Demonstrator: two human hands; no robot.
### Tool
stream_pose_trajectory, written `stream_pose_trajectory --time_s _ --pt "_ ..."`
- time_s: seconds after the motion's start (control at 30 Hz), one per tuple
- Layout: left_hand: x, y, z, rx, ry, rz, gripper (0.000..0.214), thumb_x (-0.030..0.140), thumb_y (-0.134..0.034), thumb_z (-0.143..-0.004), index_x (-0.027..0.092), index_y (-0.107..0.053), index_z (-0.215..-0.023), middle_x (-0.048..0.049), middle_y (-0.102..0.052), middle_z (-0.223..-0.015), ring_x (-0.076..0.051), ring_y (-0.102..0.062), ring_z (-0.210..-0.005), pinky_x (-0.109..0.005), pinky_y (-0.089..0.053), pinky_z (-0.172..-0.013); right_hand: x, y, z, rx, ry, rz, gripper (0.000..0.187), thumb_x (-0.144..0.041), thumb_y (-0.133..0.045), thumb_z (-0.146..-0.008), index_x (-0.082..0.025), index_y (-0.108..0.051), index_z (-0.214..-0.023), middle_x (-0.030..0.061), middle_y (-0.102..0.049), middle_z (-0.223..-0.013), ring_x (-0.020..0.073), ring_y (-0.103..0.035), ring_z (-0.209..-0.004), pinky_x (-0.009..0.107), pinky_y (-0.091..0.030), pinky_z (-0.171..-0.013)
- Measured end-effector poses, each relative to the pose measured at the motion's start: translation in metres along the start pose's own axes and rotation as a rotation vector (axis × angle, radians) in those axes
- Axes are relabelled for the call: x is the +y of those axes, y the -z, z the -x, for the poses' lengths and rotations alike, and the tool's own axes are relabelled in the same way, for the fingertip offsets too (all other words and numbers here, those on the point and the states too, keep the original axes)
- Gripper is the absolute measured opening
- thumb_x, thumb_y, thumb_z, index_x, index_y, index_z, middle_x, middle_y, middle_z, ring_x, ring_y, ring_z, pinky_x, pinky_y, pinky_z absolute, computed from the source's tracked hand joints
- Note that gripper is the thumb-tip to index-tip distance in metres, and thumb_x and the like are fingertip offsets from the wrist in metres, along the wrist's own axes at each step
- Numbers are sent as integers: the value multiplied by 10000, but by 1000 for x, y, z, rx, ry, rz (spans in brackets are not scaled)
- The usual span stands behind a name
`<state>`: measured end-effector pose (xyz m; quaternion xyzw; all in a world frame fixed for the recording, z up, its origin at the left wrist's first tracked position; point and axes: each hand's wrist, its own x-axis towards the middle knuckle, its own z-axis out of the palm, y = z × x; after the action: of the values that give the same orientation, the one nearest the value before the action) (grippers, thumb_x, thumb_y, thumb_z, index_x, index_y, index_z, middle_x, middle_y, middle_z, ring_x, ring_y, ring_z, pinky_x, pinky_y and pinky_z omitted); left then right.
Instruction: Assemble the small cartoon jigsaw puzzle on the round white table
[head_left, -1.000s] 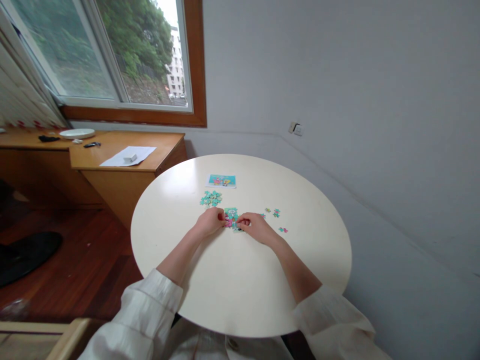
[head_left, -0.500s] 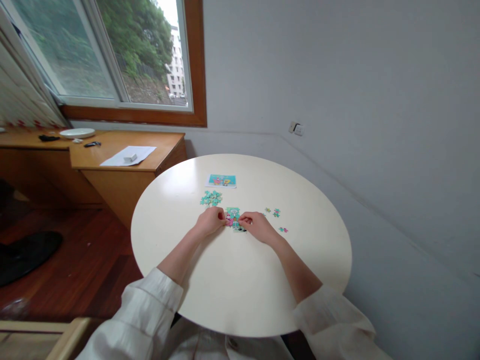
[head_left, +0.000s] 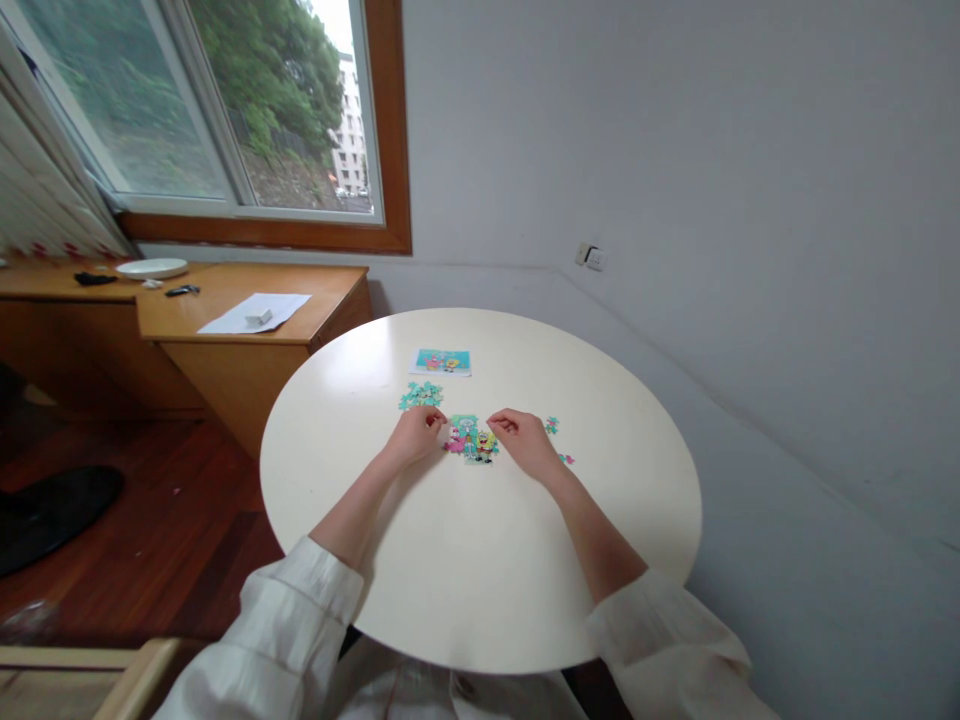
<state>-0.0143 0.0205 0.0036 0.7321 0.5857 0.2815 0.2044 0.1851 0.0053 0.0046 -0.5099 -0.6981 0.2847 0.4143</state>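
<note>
A partly joined jigsaw puzzle (head_left: 469, 440) with cartoon figures lies flat on the table between my hands. My left hand (head_left: 417, 435) is just left of it, thumb and fingertips pinched together. On the other side, my right hand (head_left: 522, 443) holds a similar pinch near the puzzle's upper right edge, slightly apart from it. Anything between the fingertips of either hand is too small to make out. Beyond my left hand is a heap of loose teal puzzle pieces (head_left: 421, 396). A few joined pieces (head_left: 553, 425) and a pink and green piece (head_left: 567, 459) lie right of my right hand.
A printed picture card (head_left: 441, 362) lies at the back of the round white table (head_left: 480, 570). To the left stands a wooden desk (head_left: 337, 305) with a paper sheet (head_left: 279, 318), a small white box (head_left: 259, 317) and a white plate (head_left: 152, 268).
My right hand has drawn back up and right from the puzzle, uncovering the yellow figure. My left hand has shifted slightly up and left, away from the pink figure.
</note>
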Motion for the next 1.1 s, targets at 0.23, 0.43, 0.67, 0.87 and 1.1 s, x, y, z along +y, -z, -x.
stream_pose_trajectory --time_s 0.23,0.43,0.67,0.87,1.1 --pt "6 1 3 -84 5 -23 377 79 -377 -691 145 -708 -858 -59 -695 -853 -176 -603 -776 -241 -453 -711 9 16 -7 208 -60 -4 223 -335 -503 -701 -154 -629 -734 29 -609 -627 130 -514 -556 251 -426 -528" --pt "12 3 5 -166 -27 -18 364 89 -394 -683 140 -719 -837 -61 -700 -918 -177 -607 -845 -242 -447 -778 13 31 -11 343 -123 46 207 -233 -469 -678 -147 -636 -765 30 -617 -652 127 -526 -567 256 -436 -570" --pt "14 5 6 -150 -62 -40 374 103 -380 -692 133 -722 -841 -71 -704 -879 -187 -608 -832 -257 -446 -780 17 35 -13 358 -153 52 210 -227 -465 -677 -147 -636 -768 37 -626 -682 139 -549 -597 284 -455 -619" --pt "14 5 6 -158 -93 -47 370 104 -370 -696 136 -728 -782 -65 -704 -823 -186 -600 -791 -249 -445 -738 17 34 -13 355 -158 73 214 -217 -453 -681 -151 -636 -770 42 -633 -696 144 -551 -611 285 -449 -632" --pt "14 5 5 -178 -74 -24 358 103 -377 -685 145 -728 -738 -51 -701 -774 -178 -592 -754 -240 -442 -713 20 35 -13 331 -137 151 241 -201 -428 -671 -166 -646 -767 44 -645 -743 150 -545 -641 294 -434 -681"
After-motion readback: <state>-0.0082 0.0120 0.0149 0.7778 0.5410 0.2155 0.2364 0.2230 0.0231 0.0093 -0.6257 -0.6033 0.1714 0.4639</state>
